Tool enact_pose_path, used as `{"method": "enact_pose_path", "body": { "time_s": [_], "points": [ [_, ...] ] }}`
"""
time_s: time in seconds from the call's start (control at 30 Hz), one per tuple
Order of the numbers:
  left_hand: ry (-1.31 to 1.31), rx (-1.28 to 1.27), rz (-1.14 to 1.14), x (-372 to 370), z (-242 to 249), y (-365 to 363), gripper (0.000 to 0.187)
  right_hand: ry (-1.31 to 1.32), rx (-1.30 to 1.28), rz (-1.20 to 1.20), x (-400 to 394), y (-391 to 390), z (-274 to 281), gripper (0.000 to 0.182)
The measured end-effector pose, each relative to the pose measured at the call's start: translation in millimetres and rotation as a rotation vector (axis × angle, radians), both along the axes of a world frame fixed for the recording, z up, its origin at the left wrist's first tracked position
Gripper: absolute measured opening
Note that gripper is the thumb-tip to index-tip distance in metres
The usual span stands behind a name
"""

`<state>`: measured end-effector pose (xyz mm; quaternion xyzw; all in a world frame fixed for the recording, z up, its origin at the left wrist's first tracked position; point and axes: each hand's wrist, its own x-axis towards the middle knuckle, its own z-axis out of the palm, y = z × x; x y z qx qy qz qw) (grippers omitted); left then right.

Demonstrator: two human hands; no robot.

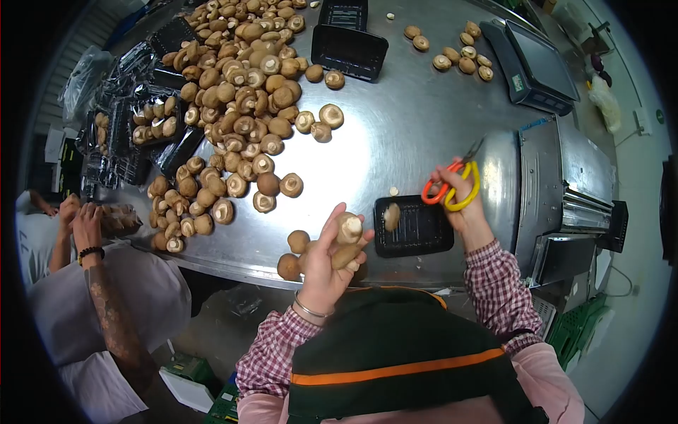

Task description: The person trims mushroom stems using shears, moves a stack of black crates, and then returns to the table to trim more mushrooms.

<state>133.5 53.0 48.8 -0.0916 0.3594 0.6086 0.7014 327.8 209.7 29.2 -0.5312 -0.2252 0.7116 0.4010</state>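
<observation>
My left hand [326, 267] cups a few shiitake mushrooms [349, 227], one with its pale stem side turned up. Scissors [474, 189] with one orange and one yellow handle are held in my right hand [462, 201], the blades pointing up and away. Between the hands lies a black plastic tray [424, 240] near the table's front edge. A single mushroom [391, 217], smeared by motion, shows over the tray's left part. Beside my left hand, loose mushrooms [289, 266] rest on the steel. A small cut stem piece [393, 191] lies just behind the tray.
A big mushroom pile [244, 99] covers the table's left side. Two black trays [349, 53] stand at the back. A scale [540, 67] and several mushrooms [466, 65] are at back right. Filled packs [155, 120] lie left, where a co-worker's hands [86, 226] hold another pack.
</observation>
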Motion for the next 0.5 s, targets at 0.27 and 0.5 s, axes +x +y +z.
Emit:
{"method": "enact_pose_path", "body": {
  "time_s": [0.27,0.5],
  "points": [
    [0.158,0.045,0.063,-10,14,5,0.039,-0.398,0.594,0.886,-15,-74,46,0.064],
    [0.271,0.159,-0.009,-19,40,-11,0.046,-0.634,0.92,0.915,-28,-95,45,0.062]
  ]
}}
